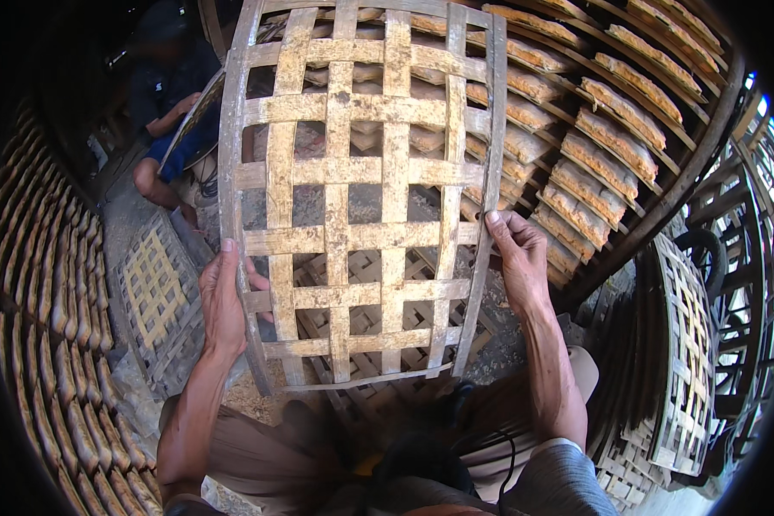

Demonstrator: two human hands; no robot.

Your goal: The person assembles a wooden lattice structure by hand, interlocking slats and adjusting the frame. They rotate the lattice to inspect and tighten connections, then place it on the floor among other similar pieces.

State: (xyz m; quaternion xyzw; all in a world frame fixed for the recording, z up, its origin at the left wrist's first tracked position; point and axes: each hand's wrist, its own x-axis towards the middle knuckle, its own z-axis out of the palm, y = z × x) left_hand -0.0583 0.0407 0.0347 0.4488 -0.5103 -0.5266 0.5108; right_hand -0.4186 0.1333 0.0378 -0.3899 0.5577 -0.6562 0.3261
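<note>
A long woven bamboo tray, open lattice in a wooden frame, is held up in front of me between both hands. My left hand grips its left rail near the lower end, thumb on the near face and fingers behind. On the right rail, a little higher, my right hand pinches the edge with the thumb in front. Yellowish strips with brown stains cross the tray, and nothing lies on its face. Through the gaps, more lattice shows below it, just above my lap.
Another lattice tray lies at the left on the floor. Racks of orange-brown slabs rise at the right, and similar rows line the left. Stacked trays stand at my right. A seated person holds a tray at the far left.
</note>
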